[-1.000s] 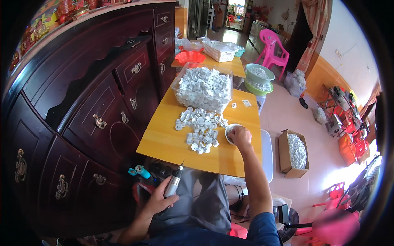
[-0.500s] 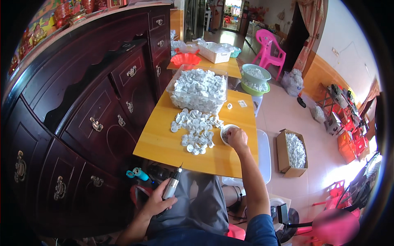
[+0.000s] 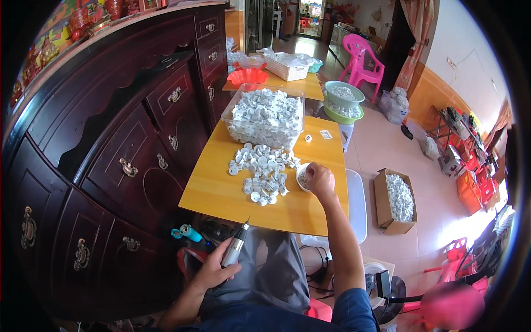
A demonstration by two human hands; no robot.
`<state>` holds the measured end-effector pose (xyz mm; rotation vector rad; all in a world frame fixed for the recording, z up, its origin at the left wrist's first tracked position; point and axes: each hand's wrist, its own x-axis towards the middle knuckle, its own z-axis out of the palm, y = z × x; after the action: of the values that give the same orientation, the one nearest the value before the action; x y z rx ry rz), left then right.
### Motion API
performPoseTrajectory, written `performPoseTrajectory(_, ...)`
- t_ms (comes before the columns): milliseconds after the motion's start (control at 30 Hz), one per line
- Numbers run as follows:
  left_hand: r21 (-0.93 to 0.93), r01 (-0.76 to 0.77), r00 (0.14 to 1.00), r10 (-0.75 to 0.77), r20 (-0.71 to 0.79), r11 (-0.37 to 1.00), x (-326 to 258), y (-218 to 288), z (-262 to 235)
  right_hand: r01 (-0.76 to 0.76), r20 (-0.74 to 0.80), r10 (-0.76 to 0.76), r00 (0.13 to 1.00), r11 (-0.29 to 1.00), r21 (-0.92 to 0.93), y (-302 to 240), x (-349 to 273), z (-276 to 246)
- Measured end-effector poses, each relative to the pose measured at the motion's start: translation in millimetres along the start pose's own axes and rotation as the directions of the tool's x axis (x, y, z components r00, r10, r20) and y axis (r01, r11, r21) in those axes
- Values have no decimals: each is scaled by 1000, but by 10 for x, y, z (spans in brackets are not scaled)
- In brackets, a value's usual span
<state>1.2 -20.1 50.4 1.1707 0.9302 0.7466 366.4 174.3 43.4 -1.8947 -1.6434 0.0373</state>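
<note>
My left hand [image 3: 212, 269] is wrapped round a grey and black electric screwdriver [image 3: 235, 249], held below the table's near edge with its thin bit pointing up. My right hand [image 3: 322, 180] is at a small white bowl [image 3: 299, 178] on the yellow table [image 3: 213, 180]. Its fingers are pinched together over the bowl's right side; what is between them is too small to make out. Tiny pieces lie in the bowl. Left of it spreads a loose pile of small round white plastic parts [image 3: 264, 170]. One white part [image 3: 308, 138] lies apart, farther back.
A clear plastic bin [image 3: 227, 123] heaped with white parts stands at the table's back. Dark wooden cabinets [image 3: 110, 138] line the left. On the right floor are a cardboard box [image 3: 381, 205] of white parts and stacked basins [image 3: 330, 95] near a pink chair [image 3: 359, 55].
My right hand has lifted slightly and drawn back to the right, so more of the bowl's inside shows. My left hand still grips the screwdriver, almost unmoved.
</note>
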Motion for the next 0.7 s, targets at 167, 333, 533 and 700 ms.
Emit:
performPoseTrajectory(167, 14, -14, 1000, 14, 0, 1000, 26, -32, 28, -85, 34, 81, 996, 808, 583, -196, -217, -88)
performPoseTrajectory(333, -13, -35, 999, 35, 36, 999, 105, -101, 56, -330, 338, 23, 941, 282, 901, -503, -672, -9)
performPoseTrajectory(533, -20, -38, 992, 40, 118, 999, 199, -125, 64, -519, 519, -106, 848, 29, 854, -679, -1099, 134)
performPoseTrajectory(700, 21, -30, 982, 25, 186, 999, 294, -226, 76, -570, 566, -92, 819, -21, 822, -713, -1256, 93)
